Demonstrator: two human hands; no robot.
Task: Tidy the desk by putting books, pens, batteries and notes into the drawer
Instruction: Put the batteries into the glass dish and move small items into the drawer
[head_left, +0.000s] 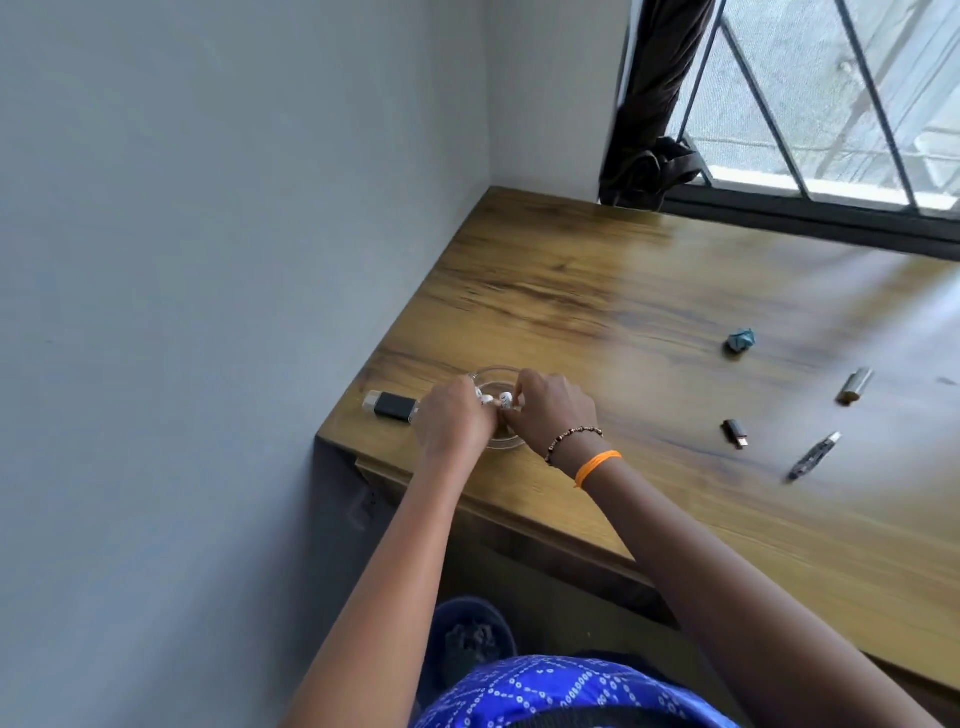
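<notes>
Batteries, or small white bits that look like them (496, 399), sit in a glass dish (491, 375) at the bench's (597, 291) left edge. Both hands dig in: left hand (453, 418) and right hand (551, 410), fingers curled, pinching the bits. Right of the dish, a crumpled blue note (740, 340), silver cylinder (854, 385), small black adapter (734, 434) and pen-like thing (813, 456) still wait. Drawer isn't in view, so plenty's left.

Both hands cover most of the clear glass dish (488, 375); only its far rim and near edge show. The small white pieces (493, 400) inside it are too tiny to identify. Right of the dish, the desk (597, 291) runs past the frame edge.
</notes>
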